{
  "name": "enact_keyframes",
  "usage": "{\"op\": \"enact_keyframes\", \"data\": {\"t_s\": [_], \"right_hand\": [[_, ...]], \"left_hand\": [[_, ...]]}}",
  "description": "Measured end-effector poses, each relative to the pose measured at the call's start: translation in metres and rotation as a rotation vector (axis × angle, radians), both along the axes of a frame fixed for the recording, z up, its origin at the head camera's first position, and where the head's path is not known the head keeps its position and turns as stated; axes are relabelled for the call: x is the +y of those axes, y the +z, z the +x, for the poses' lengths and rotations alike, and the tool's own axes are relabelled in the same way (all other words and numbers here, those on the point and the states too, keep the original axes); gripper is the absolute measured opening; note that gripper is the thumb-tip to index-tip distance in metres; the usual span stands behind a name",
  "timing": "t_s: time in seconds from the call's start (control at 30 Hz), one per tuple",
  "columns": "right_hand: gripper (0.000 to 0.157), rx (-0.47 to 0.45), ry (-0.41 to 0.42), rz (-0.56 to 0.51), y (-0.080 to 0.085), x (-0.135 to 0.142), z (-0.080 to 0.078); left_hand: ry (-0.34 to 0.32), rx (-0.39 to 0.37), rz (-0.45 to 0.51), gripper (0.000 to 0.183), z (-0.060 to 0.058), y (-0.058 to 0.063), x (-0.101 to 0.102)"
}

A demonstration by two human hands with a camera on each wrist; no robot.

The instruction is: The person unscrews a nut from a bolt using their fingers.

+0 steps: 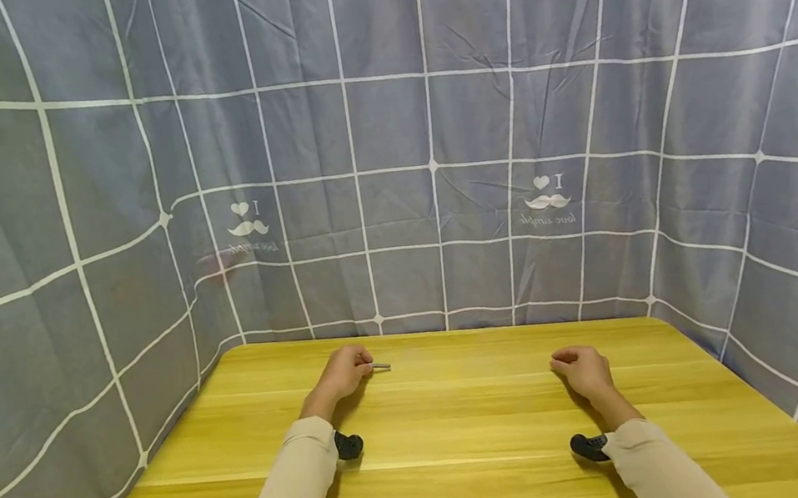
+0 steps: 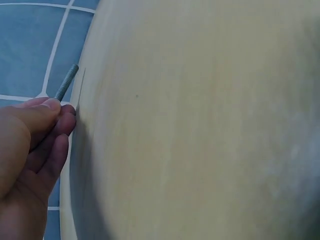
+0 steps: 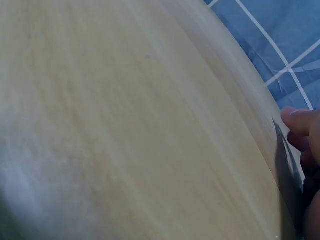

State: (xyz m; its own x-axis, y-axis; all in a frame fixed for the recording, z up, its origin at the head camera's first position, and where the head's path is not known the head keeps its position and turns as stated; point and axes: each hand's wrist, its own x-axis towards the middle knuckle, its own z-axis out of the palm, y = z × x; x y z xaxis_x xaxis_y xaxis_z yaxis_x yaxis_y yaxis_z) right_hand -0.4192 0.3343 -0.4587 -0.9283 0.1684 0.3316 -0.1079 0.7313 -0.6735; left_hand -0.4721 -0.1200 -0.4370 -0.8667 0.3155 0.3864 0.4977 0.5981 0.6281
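Note:
My left hand (image 1: 343,372) is held over the far left part of the table and pinches a thin grey metal threaded rod (image 1: 382,366) between thumb and fingers. In the left wrist view the rod's threaded end (image 2: 68,82) sticks out past the fingertips, tilted upward. The fingers of that left hand (image 2: 37,145) cover much of the rest. Across the table to the right is my right hand (image 1: 585,369), its fingers loosely curled, with nothing visible in it. In the right wrist view only part of the right hand (image 3: 305,135) shows, at the right edge.
A yellow wood-grain table (image 1: 461,434) lies under both hands. Grey curtains (image 1: 391,132) with white grid lines hang behind it and along both sides. A black wrist device (image 1: 349,445) pokes out at the left sleeve, another black device (image 1: 589,448) at the right sleeve.

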Motion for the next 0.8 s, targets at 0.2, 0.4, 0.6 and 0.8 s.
{"op": "enact_keyframes", "data": {"t_s": [0.2, 0.4, 0.6, 0.8], "right_hand": [[0.022, -0.072, -0.028, 0.069, 0.0026, 0.0001, 0.0017], [0.022, -0.126, -0.028, 0.092, 0.0038, 0.0022, 0.0021], [0.021, -0.133, -0.024, 0.107, 0.0031, 0.004, 0.0001], [0.028, -0.139, 0.014, 0.124, 0.0067, 0.0082, -0.0021]], "left_hand": [[0.057, -0.025, -0.029, 0.007, -0.0006, -0.0035, 0.0022], [0.088, -0.038, -0.07, 0.007, 0.0011, -0.007, 0.0037], [0.101, -0.041, -0.094, 0.009, -0.0022, -0.0034, 0.0042], [0.093, -0.076, -0.085, 0.014, -0.0004, 0.0013, 0.0043]]}}
